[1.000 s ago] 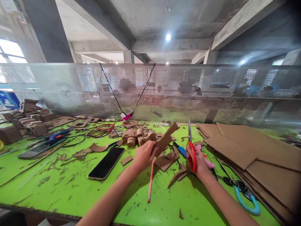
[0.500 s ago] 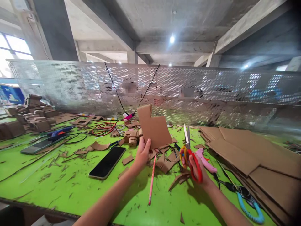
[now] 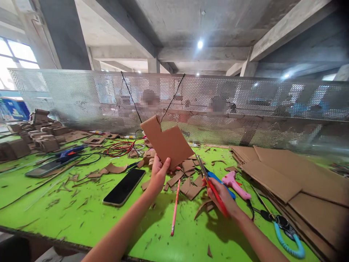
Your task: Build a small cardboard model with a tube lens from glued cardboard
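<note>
Black phone [image 3: 124,187], pink pencil [image 3: 176,207], pink glue gun [image 3: 236,185], perforated screen [image 3: 81,98]

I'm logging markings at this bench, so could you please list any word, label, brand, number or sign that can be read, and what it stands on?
No text can be read.
Blue panel, far left: pale marks, too blurred to read.
Pencil: any print too small to read.
Held cardboard piece: no lettering shows.

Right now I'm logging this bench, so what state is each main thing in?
Notched brown cardboard piece: raised, tilted, gripped by left hand
Red-handled metal scissors: held in right hand
Black rectangular phone: lying flat, screen dark
Slim pink pencil: lying loose
Pink gun-shaped tool: lying down
Flat brown cardboard sheets: stacked
</note>
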Demonstrator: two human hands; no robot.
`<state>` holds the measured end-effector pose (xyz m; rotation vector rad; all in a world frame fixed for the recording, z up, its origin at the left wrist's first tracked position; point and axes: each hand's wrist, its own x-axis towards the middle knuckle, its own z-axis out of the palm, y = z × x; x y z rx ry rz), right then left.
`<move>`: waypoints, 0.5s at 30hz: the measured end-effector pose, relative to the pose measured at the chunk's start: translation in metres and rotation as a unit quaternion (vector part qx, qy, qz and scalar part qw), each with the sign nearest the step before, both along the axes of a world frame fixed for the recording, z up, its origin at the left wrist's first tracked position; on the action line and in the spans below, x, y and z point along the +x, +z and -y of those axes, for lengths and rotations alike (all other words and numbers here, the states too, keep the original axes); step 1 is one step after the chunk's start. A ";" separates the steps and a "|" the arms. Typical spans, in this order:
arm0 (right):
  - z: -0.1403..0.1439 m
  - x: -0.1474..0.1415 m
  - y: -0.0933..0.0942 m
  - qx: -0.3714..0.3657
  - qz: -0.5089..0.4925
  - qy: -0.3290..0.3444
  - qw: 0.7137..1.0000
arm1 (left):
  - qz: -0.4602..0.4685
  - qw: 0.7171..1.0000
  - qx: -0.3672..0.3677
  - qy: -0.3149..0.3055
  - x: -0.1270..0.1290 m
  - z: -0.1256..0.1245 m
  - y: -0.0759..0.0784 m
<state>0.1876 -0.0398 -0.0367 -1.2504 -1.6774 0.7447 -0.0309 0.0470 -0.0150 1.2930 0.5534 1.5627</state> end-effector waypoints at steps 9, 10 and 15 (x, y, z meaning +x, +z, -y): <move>-0.005 0.003 -0.010 -0.004 0.009 -0.005 1.000 | 0.026 1.000 0.010 -0.015 -0.002 -0.001 0.001; -0.006 0.003 -0.011 -0.003 0.006 -0.005 1.000 | 0.021 1.000 0.009 -0.021 -0.001 -0.001 0.000; -0.007 0.004 -0.013 0.000 0.009 -0.005 1.000 | 0.001 0.999 0.015 -0.031 0.000 0.001 0.000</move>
